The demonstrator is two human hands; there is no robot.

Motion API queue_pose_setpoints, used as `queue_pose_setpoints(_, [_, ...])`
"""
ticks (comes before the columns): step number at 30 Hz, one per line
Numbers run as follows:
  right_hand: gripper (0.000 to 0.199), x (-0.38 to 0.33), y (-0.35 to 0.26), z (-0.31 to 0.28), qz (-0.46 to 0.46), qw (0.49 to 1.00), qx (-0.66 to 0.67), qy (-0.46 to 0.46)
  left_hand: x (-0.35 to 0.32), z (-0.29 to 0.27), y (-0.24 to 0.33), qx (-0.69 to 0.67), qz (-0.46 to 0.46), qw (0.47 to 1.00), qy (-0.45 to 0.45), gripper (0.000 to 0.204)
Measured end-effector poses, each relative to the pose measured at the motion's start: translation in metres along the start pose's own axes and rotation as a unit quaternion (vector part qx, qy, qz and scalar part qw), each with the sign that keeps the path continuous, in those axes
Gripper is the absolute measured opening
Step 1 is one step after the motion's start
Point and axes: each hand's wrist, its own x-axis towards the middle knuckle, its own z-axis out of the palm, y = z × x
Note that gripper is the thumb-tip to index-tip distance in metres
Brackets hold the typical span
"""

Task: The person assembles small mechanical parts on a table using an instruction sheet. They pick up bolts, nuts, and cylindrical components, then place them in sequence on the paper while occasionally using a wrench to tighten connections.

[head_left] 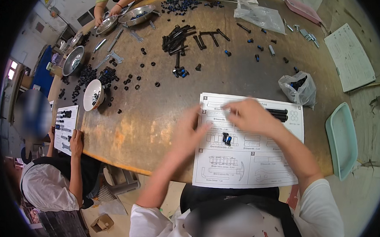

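A large printed sheet with outline drawings of parts (pixel 260 177) lies at the table's near edge in front of me. Over its left edge is my left hand (pixel 188 129), smeared by motion, so its fingers are unclear. My right hand (pixel 251 116) hovers above the upper middle, its fingertips blurred and pointing toward the left hand. Whether either holds anything small, I cannot make out. Short black bolts with blue threads (pixel 227 139) rest on the sheet below the hands. Long black bolts (pixel 279 114) lie near its upper right, partly behind my right wrist.
Loose long black bolts (pixel 178 38) are heaped mid-table. Black nuts (pixel 97 76), a white bowl (pixel 89 101) and metal bowls (pixel 74 60) stand left. A plastic bag (pixel 299 88) and a green tray (pixel 341 141) are right. Co-workers (pixel 52 179) are at the left and far side.
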Motion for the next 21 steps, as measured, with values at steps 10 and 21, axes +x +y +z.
queue_pose_setpoints(10, [0.047,0.163,0.070,0.060,-0.116,0.951,-0.276,0.081,0.145,-0.017,-0.034,0.340,-0.050,0.934,0.094,0.028])
queue_pose_setpoints(21, [0.017,0.086,0.032,0.032,-0.033,0.988,-0.077,0.127,0.092,-0.036,-0.021,0.147,0.034,0.987,0.062,0.018])
